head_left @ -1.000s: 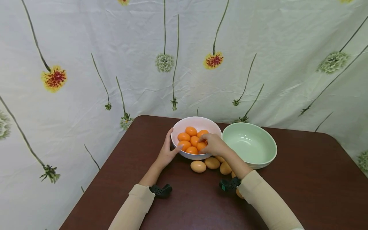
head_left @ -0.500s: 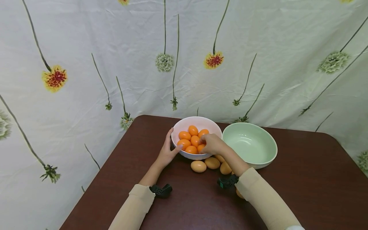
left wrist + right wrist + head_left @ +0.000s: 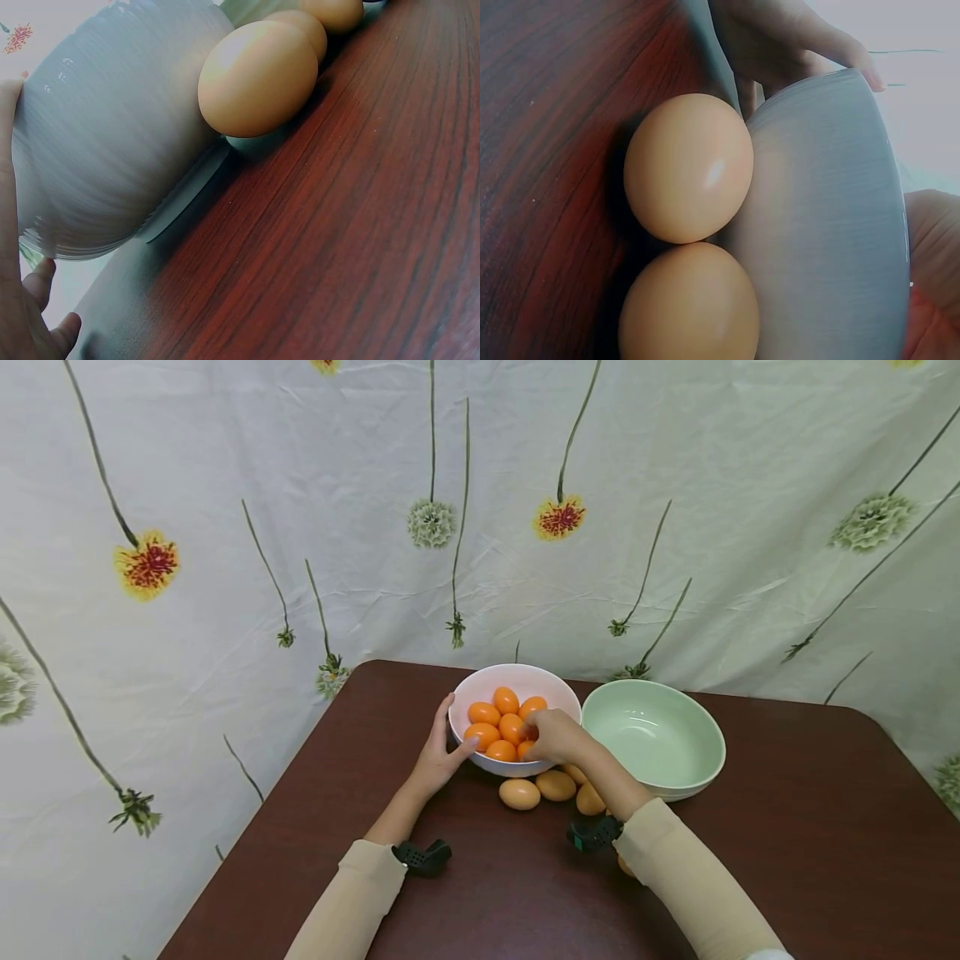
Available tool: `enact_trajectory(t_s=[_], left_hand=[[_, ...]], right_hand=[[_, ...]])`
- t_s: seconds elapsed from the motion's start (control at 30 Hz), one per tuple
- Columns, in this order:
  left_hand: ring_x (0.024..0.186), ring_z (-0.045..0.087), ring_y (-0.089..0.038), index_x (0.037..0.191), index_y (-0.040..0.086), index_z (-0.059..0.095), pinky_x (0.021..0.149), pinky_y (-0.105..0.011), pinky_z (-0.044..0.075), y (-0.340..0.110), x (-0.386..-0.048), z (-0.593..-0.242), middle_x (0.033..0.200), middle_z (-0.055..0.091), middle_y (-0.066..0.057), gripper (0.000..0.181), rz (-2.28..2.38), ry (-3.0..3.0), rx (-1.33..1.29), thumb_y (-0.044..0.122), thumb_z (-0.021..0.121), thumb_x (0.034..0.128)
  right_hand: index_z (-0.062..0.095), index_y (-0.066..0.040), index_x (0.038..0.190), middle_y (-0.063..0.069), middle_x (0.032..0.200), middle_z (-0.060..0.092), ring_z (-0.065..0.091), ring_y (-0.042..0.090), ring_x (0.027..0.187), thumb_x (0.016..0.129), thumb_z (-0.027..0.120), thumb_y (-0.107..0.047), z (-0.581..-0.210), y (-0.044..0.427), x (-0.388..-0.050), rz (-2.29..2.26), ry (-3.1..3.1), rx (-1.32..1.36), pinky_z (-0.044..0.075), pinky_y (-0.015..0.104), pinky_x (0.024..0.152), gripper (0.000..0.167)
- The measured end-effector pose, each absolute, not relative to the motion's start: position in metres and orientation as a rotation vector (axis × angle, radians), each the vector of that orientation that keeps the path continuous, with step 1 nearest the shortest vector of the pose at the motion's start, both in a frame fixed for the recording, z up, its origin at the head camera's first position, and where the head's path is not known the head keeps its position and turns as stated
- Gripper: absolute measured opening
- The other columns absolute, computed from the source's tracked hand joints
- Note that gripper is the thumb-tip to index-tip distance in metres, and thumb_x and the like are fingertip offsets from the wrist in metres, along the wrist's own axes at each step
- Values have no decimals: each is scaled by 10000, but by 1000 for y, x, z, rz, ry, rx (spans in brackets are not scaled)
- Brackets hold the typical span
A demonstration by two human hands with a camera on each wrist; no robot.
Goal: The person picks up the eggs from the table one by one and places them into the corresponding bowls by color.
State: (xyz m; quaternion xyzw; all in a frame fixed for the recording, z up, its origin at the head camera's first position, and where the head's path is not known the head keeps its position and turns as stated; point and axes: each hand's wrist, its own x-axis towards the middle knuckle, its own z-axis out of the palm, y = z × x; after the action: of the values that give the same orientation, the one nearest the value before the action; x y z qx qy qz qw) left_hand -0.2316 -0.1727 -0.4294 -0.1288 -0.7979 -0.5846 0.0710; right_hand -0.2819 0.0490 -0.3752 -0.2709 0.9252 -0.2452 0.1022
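Note:
A bowl [image 3: 558, 687], pink inside and pale outside, holds several smooth orange eggs [image 3: 482, 737]. My left hand [image 3: 437, 755] grips its left side, thumb over the rim and fingers against the outer wall. The bowl's ribbed wall [image 3: 112, 127] shows in the left wrist view, with the left fingers [image 3: 46, 283] at its side. My right hand [image 3: 557, 737] reaches over the right rim, with curled fingers around an orange egg [image 3: 524, 749]. In the right wrist view that hand [image 3: 936, 240] is partly hidden behind the bowl wall.
Several brown eggs [image 3: 519, 794] lie on the dark wooden table [image 3: 465, 902] in front of the bowl, some under the right forearm. A green bowl [image 3: 652, 735] stands close by on the right. A flowered cloth [image 3: 337, 485] hangs behind the table.
The orange eggs have shifted slightly inside the bowl, one at the back turning more upright. My right wrist has moved a little. The left hand keeps its hold on the bowl.

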Motion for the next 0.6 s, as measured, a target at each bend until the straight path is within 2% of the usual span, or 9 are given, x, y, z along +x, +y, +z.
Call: enact_trajectory(t_s=[0.37,0.6], left_hand=[[1460,139,-337,1547,11,77,1170,-476,113,-172,-232,-429,1600,106,-207,803,-1760,-2404,-381,143,585,940],[1459,143,-337,1548,17,77,1170,-478,115,-173,-232,-429,1600,109,-204,806,-1746,-2415,-371,152,587,939]], right_hand=[[703,-27,1045,58,949,652,546,222,892,750,794,-84,-377,51,-278,-804,2741,-762,485,358,841,314],[704,-17,1052,84,1013,671,571,243,969,757,798,-90,-377,55,-275,-924,2727,-788,488,392,909,318]])
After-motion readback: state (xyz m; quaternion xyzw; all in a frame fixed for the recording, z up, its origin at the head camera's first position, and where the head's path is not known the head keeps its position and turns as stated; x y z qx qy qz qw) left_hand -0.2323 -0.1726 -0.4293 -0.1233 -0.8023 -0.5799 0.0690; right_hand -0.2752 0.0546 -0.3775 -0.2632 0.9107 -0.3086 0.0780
